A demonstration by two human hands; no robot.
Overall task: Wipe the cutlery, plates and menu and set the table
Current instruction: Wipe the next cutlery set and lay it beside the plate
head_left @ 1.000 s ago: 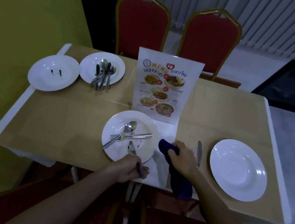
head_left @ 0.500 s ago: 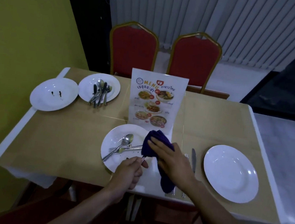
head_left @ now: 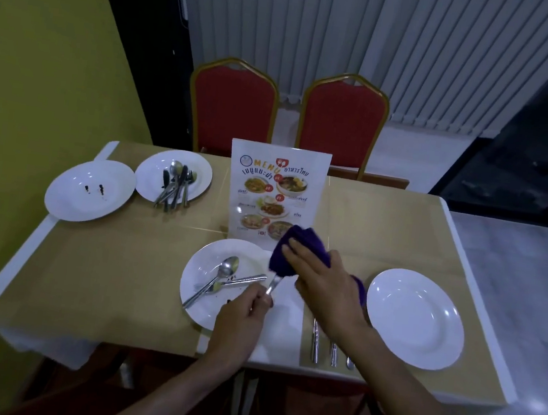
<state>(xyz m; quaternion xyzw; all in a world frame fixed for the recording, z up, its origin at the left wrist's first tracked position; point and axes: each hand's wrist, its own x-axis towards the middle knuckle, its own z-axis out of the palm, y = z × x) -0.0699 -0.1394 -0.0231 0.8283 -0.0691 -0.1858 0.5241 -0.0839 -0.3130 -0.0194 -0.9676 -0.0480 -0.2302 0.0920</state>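
I see the tan table (head_left: 119, 274) carrying four white plates (head_left: 415, 319), a standing menu (head_left: 276, 190) and cutlery (head_left: 315, 343) laid near its front edge.

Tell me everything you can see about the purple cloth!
The purple cloth is dark, soft-looking and bunched up. The right hand grips it above the table, in front of the menu, and a tail of it peeks out beside that wrist. It is folded round the top end of a metal piece of cutlery, whose handle the left hand holds. That end is hidden.

Dim, underexposed room — soft glare on white plates (head_left: 415, 319), wide-angle bowing at edges
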